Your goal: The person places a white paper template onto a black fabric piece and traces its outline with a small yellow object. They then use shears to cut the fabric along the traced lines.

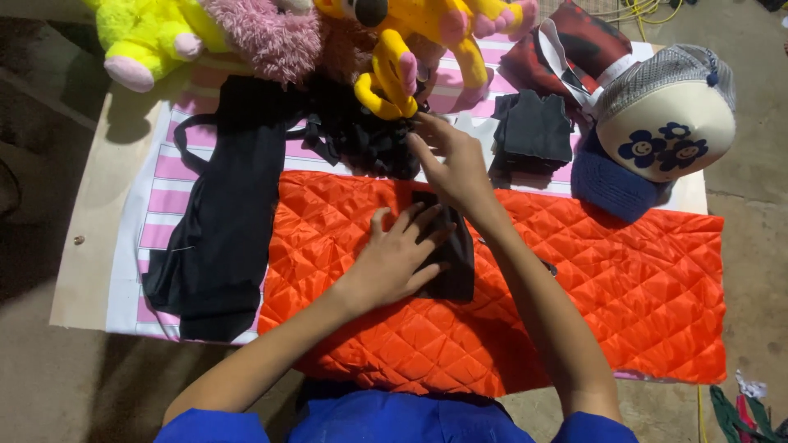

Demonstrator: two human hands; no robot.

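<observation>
A low plywood worktop (86,246) stands on a grey concrete floor (755,238). A pink and white striped cloth (160,193) covers most of it. Light is bright on top, while the left side is in shadow.

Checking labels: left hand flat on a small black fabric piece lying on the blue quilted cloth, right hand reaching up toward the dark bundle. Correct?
Wrong on one point: the quilted cloth is orange, not blue, as the head view shows. The rest holds: left hand flat on the black fabric piece, right hand up by the dark bundle.
</observation>
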